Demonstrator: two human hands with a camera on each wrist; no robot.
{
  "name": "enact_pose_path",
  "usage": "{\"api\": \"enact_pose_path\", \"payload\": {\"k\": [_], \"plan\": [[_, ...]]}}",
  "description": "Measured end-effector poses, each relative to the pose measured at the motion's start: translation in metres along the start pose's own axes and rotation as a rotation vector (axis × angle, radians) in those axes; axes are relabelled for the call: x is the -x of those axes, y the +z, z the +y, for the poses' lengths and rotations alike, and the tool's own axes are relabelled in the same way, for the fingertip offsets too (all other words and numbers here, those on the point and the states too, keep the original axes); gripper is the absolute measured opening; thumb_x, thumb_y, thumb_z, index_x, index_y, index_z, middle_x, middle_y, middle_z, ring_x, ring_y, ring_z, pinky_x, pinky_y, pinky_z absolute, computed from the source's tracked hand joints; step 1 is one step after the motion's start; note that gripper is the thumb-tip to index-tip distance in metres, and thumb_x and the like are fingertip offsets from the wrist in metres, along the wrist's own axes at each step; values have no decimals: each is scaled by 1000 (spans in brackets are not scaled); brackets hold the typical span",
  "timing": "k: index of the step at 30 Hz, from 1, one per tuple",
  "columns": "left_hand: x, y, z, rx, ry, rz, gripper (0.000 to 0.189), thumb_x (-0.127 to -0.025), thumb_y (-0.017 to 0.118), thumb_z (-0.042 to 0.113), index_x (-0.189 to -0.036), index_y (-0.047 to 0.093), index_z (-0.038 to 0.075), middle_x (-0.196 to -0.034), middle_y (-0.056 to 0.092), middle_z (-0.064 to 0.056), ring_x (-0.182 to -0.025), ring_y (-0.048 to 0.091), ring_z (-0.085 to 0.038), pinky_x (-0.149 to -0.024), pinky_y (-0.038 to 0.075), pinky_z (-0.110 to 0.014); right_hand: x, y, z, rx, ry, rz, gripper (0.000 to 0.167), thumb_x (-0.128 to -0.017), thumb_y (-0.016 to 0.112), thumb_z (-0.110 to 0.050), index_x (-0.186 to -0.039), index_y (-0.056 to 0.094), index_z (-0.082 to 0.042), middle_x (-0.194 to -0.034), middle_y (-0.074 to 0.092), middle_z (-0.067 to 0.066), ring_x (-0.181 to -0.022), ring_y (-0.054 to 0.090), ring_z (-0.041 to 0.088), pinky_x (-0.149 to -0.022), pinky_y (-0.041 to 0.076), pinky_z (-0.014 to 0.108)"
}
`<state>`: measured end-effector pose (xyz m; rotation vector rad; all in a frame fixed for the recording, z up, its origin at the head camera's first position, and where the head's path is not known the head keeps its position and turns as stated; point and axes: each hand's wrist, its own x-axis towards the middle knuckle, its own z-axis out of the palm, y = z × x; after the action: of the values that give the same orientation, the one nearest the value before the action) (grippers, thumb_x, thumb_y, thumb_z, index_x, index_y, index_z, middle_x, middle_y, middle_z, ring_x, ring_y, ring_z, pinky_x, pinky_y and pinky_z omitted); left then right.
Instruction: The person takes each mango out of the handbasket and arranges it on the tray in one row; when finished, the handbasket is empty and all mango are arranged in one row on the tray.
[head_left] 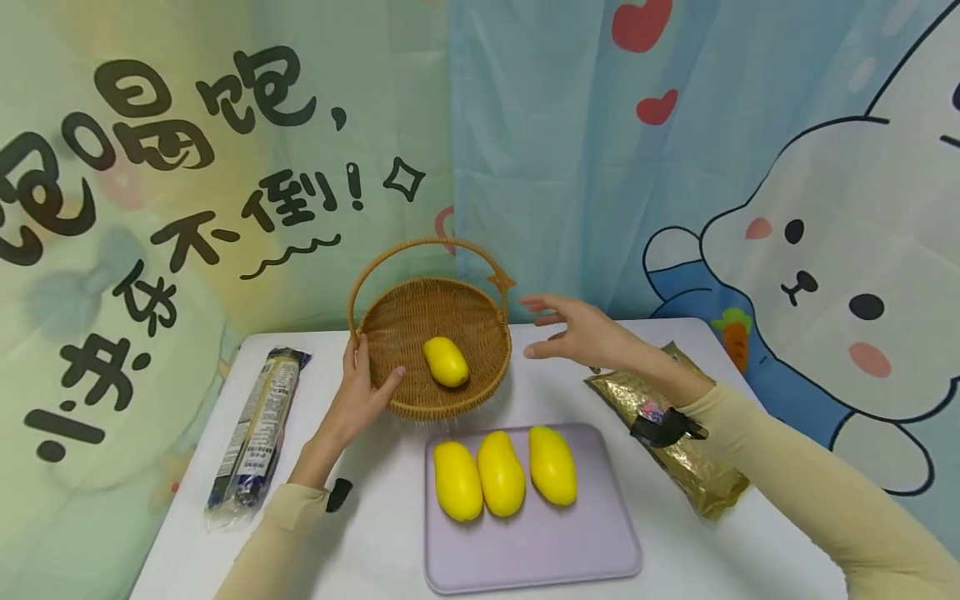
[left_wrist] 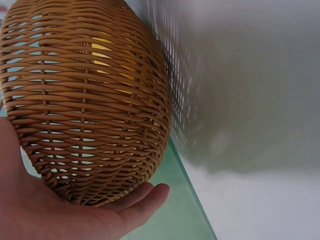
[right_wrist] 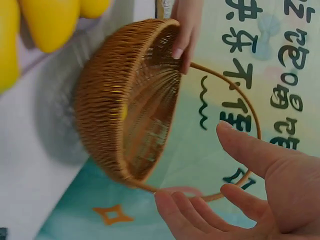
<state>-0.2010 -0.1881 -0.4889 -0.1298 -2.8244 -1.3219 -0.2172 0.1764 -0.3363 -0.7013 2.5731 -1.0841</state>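
A brown wicker basket (head_left: pixel 390 400) with a thin arched handle holds one yellow mango (head_left: pixel 446 362). My left hand (head_left: pixel 363 398) grips the basket's left rim, thumb inside and fingers around the outer weave. In the left wrist view the woven wall (left_wrist: pixel 85 110) casts a shadow on the tabletop, and the basket looks tilted. To the right of the basket, apart from it, my right hand (head_left: pixel 576 335) is held in the air with its fingers spread and nothing in them. Nearer to me, three yellow mangoes (head_left: pixel 501 473) lie side by side on a lilac tray (head_left: pixel 540 550).
On the left of the white table (head_left: pixel 375 533) lies a long clear-and-dark plastic package (head_left: pixel 258 425). A gold foil bag (head_left: pixel 701 471) lies on the right, under my right forearm. A printed curtain (head_left: pixel 540 167) hangs directly behind the table.
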Motion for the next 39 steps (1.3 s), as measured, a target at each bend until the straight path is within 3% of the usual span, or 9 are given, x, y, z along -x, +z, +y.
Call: {"api": "enact_pose_path", "payload": {"k": [6,13,25,29,32,35,39], "plan": [[1,1,-1,-9,3,-1,101,-100,53,59,-163,-5,5,-168,-16,-19,-151,21,-50,-117,31,-62,-42,6,-25,107,-34,-30,76,-91,78,-34,-155,41,-20,-160,41,7,-139,50,35,-106,49,51],[3,3,-1,-1,-13,4,100,-100,55,56,-163,-5,7,-169,-17,-17,-151,21,-49,-117,31,-62,-95,17,-39,124,-58,-119,78,-90,79,-35,-155,40,-16,-160,41,8,-141,48,37,-113,44,48],[4,5,0,-5,-6,5,102,-99,53,60,-163,-5,7,-169,-16,-17,-149,25,-50,-116,32,-62,-156,58,-24,270,24,-220,80,-90,78,-37,-157,39,-15,-160,40,13,-146,41,32,-115,41,47],[4,5,-3,-9,9,15,102,-99,53,61,-163,-5,7,-169,-16,-17,-148,28,-50,-115,34,-62,-168,72,-18,278,94,-312,83,-91,77,-34,-159,34,-17,-154,48,14,-112,62,34,-92,54,44],[4,4,-3,-4,8,20,103,-98,54,62,-163,-4,7,-169,-15,-15,-148,28,-49,-115,34,-62,-173,79,-16,216,145,-370,86,-91,78,-29,-161,29,-17,-158,42,16,-99,64,37,-82,57,48],[4,4,-3,2,9,22,103,-98,54,62,-163,-3,7,-169,-15,-15,-148,28,-49,-115,35,-62,-178,86,-15,165,195,-402,88,-90,79,-24,-162,27,-18,-167,25,12,-122,59,36,-94,55,52],[4,4,-3,10,14,25,102,-98,54,61,-163,-2,6,-169,-16,-15,-148,28,-50,-114,36,-62,-180,96,-13,165,245,-423,91,-90,79,-16,-163,25,-17,-169,22,9,-148,36,34,-111,45,52]]}}
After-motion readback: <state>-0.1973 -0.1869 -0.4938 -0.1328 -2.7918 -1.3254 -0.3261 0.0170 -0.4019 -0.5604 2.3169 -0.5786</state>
